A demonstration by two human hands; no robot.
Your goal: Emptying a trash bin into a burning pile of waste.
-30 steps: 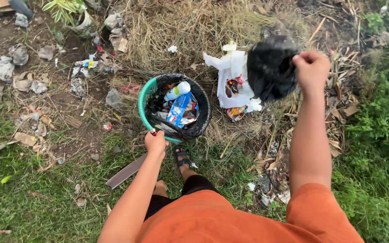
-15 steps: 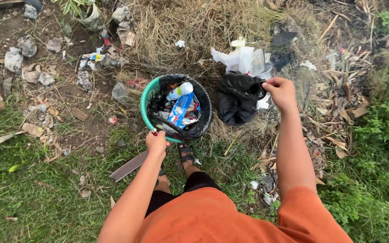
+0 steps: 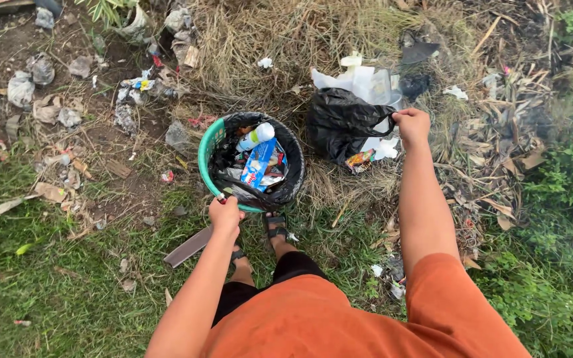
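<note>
Black plastic bag (image 3: 341, 122), crumpled, glossy, right hand (image 3: 412, 126) grasping its handle, left hand (image 3: 225, 213) gripping green bin (image 3: 208, 142) rim

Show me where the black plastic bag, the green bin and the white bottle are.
black plastic bag (image 3: 341, 122), head view, on its bulging middle.
green bin (image 3: 208, 142), head view, on the left rim.
white bottle (image 3: 256, 136), head view, on its body, lying in the bin.
</note>
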